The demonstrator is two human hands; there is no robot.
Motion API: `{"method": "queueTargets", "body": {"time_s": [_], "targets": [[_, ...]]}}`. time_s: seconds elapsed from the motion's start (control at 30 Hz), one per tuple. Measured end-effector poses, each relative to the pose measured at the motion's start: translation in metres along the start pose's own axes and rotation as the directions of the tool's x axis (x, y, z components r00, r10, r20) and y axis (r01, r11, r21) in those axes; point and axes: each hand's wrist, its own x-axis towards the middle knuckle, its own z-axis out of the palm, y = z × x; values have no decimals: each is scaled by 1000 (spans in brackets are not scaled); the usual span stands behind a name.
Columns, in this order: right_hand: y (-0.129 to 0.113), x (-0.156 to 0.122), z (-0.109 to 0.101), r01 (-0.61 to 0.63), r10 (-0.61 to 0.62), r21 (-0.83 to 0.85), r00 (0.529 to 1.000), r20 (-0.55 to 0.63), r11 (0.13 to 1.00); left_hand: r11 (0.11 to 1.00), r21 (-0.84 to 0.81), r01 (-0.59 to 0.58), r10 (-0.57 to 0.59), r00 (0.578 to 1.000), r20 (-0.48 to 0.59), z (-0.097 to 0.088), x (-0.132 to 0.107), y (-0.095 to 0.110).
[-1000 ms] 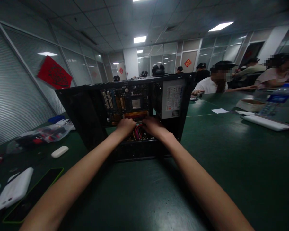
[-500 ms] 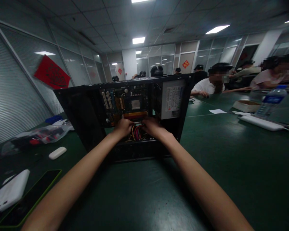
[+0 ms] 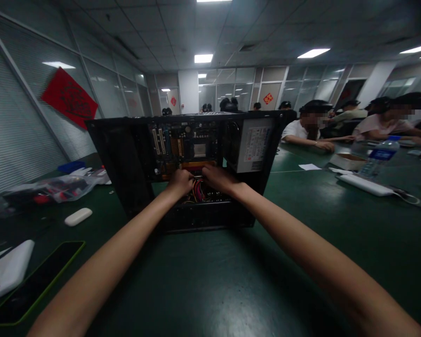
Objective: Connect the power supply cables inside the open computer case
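Observation:
An open black computer case [image 3: 203, 219] stands on the green table with its inside facing me. Within it are a motherboard [image 3: 182, 145], a silver power supply [image 3: 254, 147] and a bundle of coloured cables [image 3: 198, 191]. My left hand [image 3: 180, 182] reaches in at the board's lower edge, fingers curled, just under the orange and yellow memory slots [image 3: 196, 165]. Close to its right, my right hand [image 3: 218, 179] is bent inward with closed fingers at the same slots. Whatever lies between the fingers is too dark and small to make out.
On the left lie a phone with a green edge [image 3: 38, 285], a white device [image 3: 9, 271], a white oval case [image 3: 78, 216] and a clear plastic bag [image 3: 63, 187]. To the right are a water bottle [image 3: 382, 157], a white power bank [image 3: 365, 184] and an open box [image 3: 349, 161]. Other people sit beyond.
My right hand has shifted slightly left and up along the memory slots, nearer my left hand. My left hand stays nearly in place. The whole view has turned a little.

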Motion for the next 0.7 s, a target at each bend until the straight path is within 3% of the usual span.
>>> {"method": "queueTargets", "body": {"time_s": [0.2,0.37,0.7], "targets": [[-1,8,7,101,-102,-96,995,-3,990,1000,-7,23,-23,1000,-11,0,-2,-2],[-3,6,9,92,-95,-93,995,-27,991,998,-24,57,-57,998,-11,0,-3,-3],[4,8,21,2,22,161,989,-146,987,986,-127,112,-111,994,10,-5,-15,3]]}}
